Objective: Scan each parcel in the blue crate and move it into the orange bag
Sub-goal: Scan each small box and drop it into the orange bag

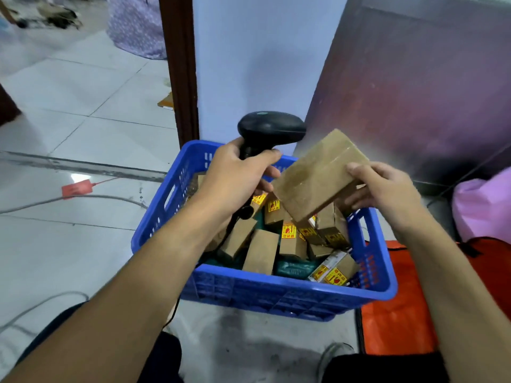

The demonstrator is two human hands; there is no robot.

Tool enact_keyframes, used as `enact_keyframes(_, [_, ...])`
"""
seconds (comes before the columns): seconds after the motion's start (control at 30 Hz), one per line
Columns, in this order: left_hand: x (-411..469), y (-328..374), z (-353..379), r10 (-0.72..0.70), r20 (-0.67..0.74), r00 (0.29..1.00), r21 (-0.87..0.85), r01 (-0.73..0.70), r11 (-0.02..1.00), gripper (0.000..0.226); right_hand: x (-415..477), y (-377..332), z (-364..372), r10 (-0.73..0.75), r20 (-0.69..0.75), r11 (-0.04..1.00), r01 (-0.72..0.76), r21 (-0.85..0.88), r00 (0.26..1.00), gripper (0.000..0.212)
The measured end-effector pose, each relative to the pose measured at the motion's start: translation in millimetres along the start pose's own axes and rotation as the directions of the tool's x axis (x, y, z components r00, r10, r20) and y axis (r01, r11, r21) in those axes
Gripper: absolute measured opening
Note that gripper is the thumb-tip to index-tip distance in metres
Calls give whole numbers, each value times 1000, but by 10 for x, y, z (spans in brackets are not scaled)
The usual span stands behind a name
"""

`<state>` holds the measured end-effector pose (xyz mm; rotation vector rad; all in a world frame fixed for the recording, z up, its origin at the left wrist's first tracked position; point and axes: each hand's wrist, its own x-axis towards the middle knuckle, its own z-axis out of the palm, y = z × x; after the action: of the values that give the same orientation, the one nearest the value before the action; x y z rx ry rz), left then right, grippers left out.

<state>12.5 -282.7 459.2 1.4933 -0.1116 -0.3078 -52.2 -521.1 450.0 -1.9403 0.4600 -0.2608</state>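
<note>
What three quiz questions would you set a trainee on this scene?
1. True or false: the left hand holds the black scanner.
2. Where is the held parcel: A inside the blue crate, B above it in the right hand, C in the orange bag?
3. Fill in: the orange bag lies on the blue crate's ____ side.
Key: 1 true; 2 B; 3 right.
</note>
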Motion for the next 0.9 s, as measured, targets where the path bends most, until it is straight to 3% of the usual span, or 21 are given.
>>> enact_keyframes(0.1, [34,-76,5,-42,-16,999,-7,42,999,5,-112,-21,-54,-12,-49,993,18,120,999,29])
enact_keyframes(0.27, [132,-151,14,-77,-19,997,-7,77,997,8,-159,-42,-33,-102,-92,980,116,161,990,39])
enact_keyframes(0.33, [175,-175,34,-103,-19,994,-37,102,994,13,-169,-22,-24,-144,-48,978,150,145,988,44])
enact_keyframes(0.4, [200,-185,56,-144,-12,989,-104,142,984,3,-182,-2,-22,-175,31,976,169,138,984,50])
enact_keyframes(0.5, [218,-189,61,-202,1,979,-169,199,965,16,-209,26,-8,-202,143,978,192,86,969,61])
enact_keyframes(0.73, [192,-150,137,-228,32,973,-137,230,963,25,-212,52,-2,-243,220,970,236,59,945,73])
enact_keyframes(0.9, [157,-131,197,-287,-4,958,-116,285,952,30,-258,21,97,-196,242,978,172,118,950,48])
